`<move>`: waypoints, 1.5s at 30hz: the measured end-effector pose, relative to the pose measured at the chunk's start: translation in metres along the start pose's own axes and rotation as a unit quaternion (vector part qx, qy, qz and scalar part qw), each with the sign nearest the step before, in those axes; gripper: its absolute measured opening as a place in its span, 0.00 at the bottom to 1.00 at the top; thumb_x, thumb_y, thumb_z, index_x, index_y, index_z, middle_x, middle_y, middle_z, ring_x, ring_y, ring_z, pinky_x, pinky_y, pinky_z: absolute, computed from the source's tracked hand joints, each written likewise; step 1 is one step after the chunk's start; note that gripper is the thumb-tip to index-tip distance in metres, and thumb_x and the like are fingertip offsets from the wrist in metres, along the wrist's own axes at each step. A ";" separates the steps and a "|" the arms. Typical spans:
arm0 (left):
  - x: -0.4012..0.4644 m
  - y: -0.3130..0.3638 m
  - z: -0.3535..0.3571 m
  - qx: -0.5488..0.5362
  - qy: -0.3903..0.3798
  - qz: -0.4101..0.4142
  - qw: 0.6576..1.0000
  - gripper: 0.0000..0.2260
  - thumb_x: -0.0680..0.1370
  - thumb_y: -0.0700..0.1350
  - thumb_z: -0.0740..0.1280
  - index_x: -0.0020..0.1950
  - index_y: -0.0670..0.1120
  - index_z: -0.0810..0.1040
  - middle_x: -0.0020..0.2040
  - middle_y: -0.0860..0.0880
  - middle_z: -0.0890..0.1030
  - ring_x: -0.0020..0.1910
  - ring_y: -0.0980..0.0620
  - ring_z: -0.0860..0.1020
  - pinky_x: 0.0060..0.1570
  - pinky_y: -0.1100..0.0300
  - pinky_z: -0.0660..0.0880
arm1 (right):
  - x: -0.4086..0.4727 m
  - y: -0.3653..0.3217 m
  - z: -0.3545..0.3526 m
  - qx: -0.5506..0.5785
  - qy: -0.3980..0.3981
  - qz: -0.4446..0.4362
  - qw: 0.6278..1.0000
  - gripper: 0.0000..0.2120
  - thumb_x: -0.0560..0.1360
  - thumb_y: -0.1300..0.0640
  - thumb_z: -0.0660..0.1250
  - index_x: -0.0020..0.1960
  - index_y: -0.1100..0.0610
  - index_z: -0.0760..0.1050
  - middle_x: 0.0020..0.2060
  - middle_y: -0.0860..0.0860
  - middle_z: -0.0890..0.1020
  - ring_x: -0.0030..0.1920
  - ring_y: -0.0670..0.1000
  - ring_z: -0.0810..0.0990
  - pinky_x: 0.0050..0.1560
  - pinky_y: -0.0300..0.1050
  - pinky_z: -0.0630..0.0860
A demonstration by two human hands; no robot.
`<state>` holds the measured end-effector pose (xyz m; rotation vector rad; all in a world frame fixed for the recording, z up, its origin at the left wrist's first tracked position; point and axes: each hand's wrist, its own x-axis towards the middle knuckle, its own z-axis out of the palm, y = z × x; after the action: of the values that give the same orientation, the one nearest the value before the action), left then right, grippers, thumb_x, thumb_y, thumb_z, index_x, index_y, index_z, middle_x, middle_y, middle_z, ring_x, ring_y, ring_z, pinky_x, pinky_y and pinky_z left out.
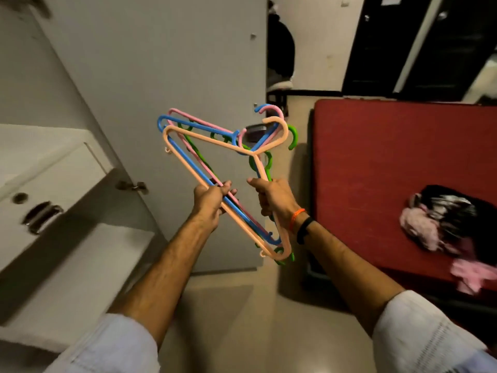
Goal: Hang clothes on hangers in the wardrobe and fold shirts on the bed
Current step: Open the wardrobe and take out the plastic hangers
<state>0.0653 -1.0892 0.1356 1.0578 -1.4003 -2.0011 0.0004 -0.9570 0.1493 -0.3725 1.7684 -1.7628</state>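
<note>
my left grip [211, 201] and right grip [271, 197] both clench the hangers [215, 154] | bunch held up before the wardrobe door [161, 63] | clothes [451, 222] heaped on the bed [376, 157]

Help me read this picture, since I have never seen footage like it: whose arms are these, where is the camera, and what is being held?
There is no machine here. The single picture comes from a camera worn on a person's head, looking down at their own arms. The left hand and the right hand both grip a bundle of plastic hangers: peach, blue, pink and green. Behind them stands a pale wardrobe door. To the right is a bed with a red cover, and a heap of clothes lies on it.
</note>
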 end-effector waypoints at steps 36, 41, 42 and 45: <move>0.072 -0.279 0.498 0.148 -0.226 -0.212 0.939 0.13 0.80 0.30 0.63 0.63 0.37 0.68 0.59 0.36 0.80 0.45 0.41 0.82 0.35 0.54 0.82 | 0.120 0.157 -0.533 -0.072 0.232 0.133 0.961 0.13 0.76 0.51 0.71 0.56 0.57 0.76 0.36 0.43 0.79 0.34 0.42 0.77 0.42 0.43 0.74; 0.081 -0.289 0.523 0.155 -0.175 -0.226 0.946 0.15 0.79 0.30 0.64 0.65 0.36 0.69 0.60 0.39 0.80 0.56 0.39 0.81 0.33 0.58 0.80 | 0.157 0.173 -0.572 -0.094 0.164 0.152 0.970 0.15 0.76 0.51 0.71 0.57 0.59 0.74 0.43 0.49 0.82 0.38 0.45 0.80 0.45 0.44 0.78; 0.086 -0.293 0.524 0.158 -0.168 -0.229 0.946 0.16 0.79 0.30 0.65 0.66 0.35 0.69 0.61 0.39 0.79 0.55 0.40 0.81 0.35 0.58 0.80 | 0.162 0.174 -0.576 -0.097 0.152 0.159 0.971 0.13 0.77 0.51 0.71 0.55 0.58 0.74 0.41 0.49 0.81 0.37 0.46 0.80 0.43 0.45 0.78; 0.099 -0.308 0.521 0.162 -0.142 -0.245 0.945 0.18 0.78 0.27 0.62 0.68 0.34 0.69 0.63 0.36 0.78 0.43 0.46 0.84 0.39 0.57 0.81 | 0.184 0.188 -0.584 -0.125 0.126 0.178 0.968 0.08 0.76 0.50 0.72 0.47 0.51 0.74 0.37 0.45 0.79 0.37 0.46 0.78 0.46 0.47 0.77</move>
<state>-0.3987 -0.7571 -0.0895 1.4162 -1.8016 -2.4036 -0.4477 -0.5824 -0.1145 0.0767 2.0927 -1.3838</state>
